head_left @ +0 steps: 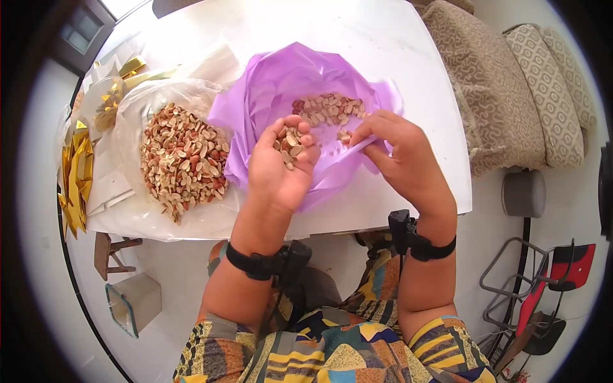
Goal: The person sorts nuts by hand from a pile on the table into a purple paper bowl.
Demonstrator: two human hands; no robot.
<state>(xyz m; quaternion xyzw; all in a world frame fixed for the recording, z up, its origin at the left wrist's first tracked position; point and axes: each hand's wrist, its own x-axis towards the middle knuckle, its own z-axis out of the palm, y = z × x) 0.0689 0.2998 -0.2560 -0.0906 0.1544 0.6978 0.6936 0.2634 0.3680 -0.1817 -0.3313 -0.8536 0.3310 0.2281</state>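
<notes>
My left hand is cupped palm up over the near side of a purple plastic bag. Shelled peanuts lie in its palm, with the fingers curled round them. Above the bag's right side, my right hand has its thumb and fingers drawn together in a pinch; what is between the fingertips I cannot make out. A few peanut pieces show just beside those fingertips. Deeper in the spread bag lies a loose pile of peanut halves, some with reddish skins.
Left of the purple bag, a clear plastic bag holds a large heap of peanuts. Gold foil packaging lies at the white table's left edge. A covered sofa is at right; a folding chair and a bin stand below.
</notes>
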